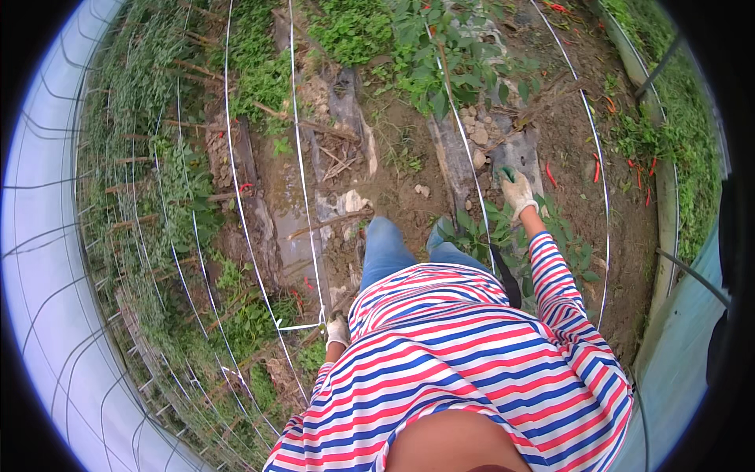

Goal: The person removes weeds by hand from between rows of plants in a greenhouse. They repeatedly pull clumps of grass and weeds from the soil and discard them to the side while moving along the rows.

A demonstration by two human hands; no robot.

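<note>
My right hand [517, 190], in a white work glove with green on its finger side, is stretched out over the grey plastic mulch film [518, 148]. Its fingers look partly bent, and whether anything sits in them is unclear. A leafy pepper plant [472, 231] grows just below it, beside a taut white cord [475, 177]. My left hand [337, 330], also gloved, is low beside my striped shirt, next to another white cord [306, 177] where a short white cross-tie [299, 326] meets it. The shirt and the angle hide much of its fingers.
Red chili peppers [551, 175] lie scattered on the soil at right. A larger pepper plant [442, 65] stands ahead against a wooden stake [446, 82]. Dry branches [330, 223] cross the wet furrow [289, 236] at left. Greenhouse film [35, 248] and a frame rail [666, 236] border the sides.
</note>
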